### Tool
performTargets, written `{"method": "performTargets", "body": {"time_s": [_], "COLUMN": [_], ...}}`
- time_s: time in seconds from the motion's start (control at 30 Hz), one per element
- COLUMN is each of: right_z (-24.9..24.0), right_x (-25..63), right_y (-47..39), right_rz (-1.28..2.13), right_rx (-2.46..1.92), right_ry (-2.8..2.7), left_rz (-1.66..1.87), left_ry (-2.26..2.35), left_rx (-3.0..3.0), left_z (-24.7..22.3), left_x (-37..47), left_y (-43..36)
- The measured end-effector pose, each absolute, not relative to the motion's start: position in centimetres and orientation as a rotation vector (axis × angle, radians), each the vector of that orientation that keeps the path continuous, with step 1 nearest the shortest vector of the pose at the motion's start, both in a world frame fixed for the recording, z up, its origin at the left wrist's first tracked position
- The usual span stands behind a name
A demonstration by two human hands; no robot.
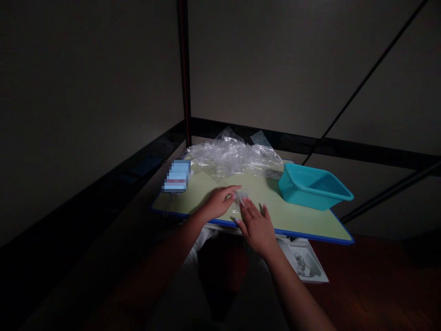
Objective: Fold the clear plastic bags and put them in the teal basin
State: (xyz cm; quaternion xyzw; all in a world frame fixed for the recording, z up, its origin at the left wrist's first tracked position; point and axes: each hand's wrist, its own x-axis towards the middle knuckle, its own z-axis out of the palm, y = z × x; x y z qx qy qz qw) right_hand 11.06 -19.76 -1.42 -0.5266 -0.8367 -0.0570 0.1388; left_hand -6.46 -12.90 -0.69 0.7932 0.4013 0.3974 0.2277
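Observation:
A small piece of clear plastic (242, 197), perhaps a little bag, lies on the yellow-green board (275, 218) between my hands. My left hand (219, 202) comes in from its left, index finger stretched out and thumb apart from it, the tips close to the plastic's edge. Whether the thumb touches it is hard to tell. My right hand (257, 226) lies low over the board with fingers spread, fingertips resting on the plastic's right side. Small white print (235, 211) shows on the surface just below the plastic.
A heap of crumpled clear plastic bags (234, 154) covers the board's far side. On the right stands a turquoise tub (306, 193). A pixelated phone-like object (177, 176) is at the left edge. Below the board sits an open white box (310, 264). Walls rise close behind.

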Motion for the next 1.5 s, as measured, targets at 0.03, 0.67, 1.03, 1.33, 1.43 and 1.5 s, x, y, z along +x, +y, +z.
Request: {"method": "performTargets", "body": {"time_s": [0.03,0.67,1.03,1.33,1.43,1.5], "right_z": [-1.4,-0.8,-1.8,-2.0,-1.9,-1.8], "right_x": [11.1,12.2,11.6,11.5,11.7,11.8], "right_y": [-19.8,-20.1,-19.9,-19.7,-19.8,-19.8], "right_rz": [-0.167,-0.128,-0.184,-0.210,-0.193,-0.180], "right_rx": [-1.521,-1.247,-1.165,-1.126,-1.131,-1.136], "right_ry": [-2.421,-2.209,-2.295,-2.299,-2.310,-2.319], "left_rz": [1.073,1.095,1.067,0.997,0.845,0.783], "left_ry": [1.086,1.209,1.231,1.353,1.348,1.316], "left_rx": [2.210,2.141,2.118,2.454,2.583,2.622], "left_z": [-0.7,-1.0,-1.5,0.0,0.1,0.0], "left_x": [-6.5,-6.5,-6.5,-8.2,-9.2,-9.5], "left_y": [-12.8,-12.9,-12.8,-14.3,-15.1,-15.4]}}
